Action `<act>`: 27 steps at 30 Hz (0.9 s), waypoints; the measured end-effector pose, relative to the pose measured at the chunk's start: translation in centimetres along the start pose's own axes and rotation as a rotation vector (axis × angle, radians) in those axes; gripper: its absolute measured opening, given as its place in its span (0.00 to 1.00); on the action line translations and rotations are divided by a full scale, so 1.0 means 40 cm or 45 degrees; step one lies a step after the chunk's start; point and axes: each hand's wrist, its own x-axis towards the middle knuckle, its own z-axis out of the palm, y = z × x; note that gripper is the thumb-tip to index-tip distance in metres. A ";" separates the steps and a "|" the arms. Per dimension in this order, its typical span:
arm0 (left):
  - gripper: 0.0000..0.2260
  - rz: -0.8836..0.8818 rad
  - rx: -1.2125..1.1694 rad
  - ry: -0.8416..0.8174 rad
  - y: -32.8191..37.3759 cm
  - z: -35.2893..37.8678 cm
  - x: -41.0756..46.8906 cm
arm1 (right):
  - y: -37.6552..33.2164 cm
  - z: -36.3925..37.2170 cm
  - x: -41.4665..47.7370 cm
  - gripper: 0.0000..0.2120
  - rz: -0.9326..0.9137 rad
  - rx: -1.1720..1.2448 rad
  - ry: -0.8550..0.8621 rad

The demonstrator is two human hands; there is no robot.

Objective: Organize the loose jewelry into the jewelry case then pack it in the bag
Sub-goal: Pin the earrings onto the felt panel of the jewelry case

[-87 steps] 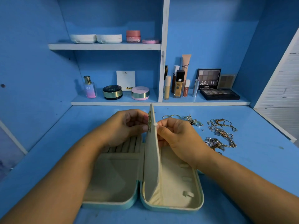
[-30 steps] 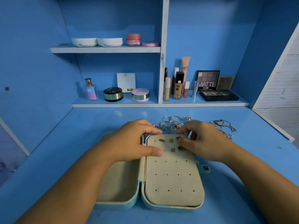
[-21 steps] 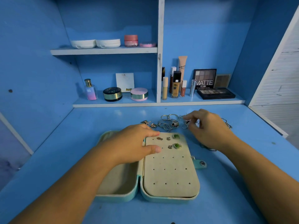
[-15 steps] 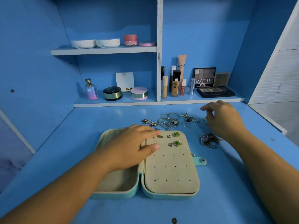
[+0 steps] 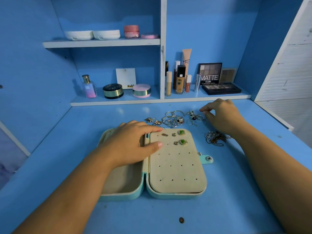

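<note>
The loose jewelry (image 5: 173, 119) lies on the tabletop (image 5: 228, 200) just beyond the open jewelry case (image 5: 177, 173), with rings and small pieces clustered together and a heap of chains (image 5: 214, 138) to the case's right. We judge it all light, hard and slippery, so each ring wants a thumb-and-forefinger pinch across its band. The chains are limp and prone to tangle, and are best lifted by one end. The case looks stiff-shelled and soft-lined, and green-stone earrings (image 5: 182, 132) already sit in its perforated panel. Our left hand (image 5: 135, 144) lies flat across the hinge with fingers straight, its fingertips resting on the panel's upper left. Our right hand (image 5: 222, 115) reaches over the far rings, fingers curled, thumb and forefinger drawn close. We cannot tell whether they pinch anything.
</note>
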 end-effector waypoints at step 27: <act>0.21 -0.042 -0.050 0.000 -0.004 -0.002 -0.003 | -0.012 0.032 0.040 0.07 0.157 -0.031 0.017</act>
